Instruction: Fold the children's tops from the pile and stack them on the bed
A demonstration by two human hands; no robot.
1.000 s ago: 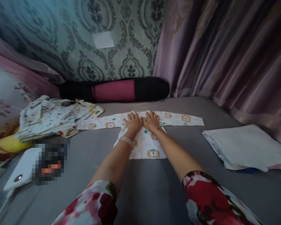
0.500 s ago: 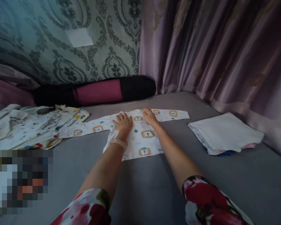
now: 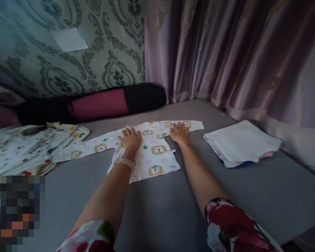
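Note:
A small white long-sleeved shirt with lion prints lies spread on the grey bed sheet, both sleeves stretched out sideways. My left hand rests flat on its upper left chest, fingers spread. On the right sleeve, close to the shoulder, lies my right hand, palm down with its fingers apart. A little white tag sticks out from the shirt's right side edge. The end of the left sleeve meets a heap of printed clothes.
To the right sits a folded stack of white cloths. A black and maroon long bundle lies along the patterned wall. Purple curtains hang behind the bed's right side. The lower left corner is blurred out.
My right hand has moved right, from the shirt's shoulder onto the right sleeve, and its fingers have spread. My left hand stays on the chest. The view has shifted slightly right.

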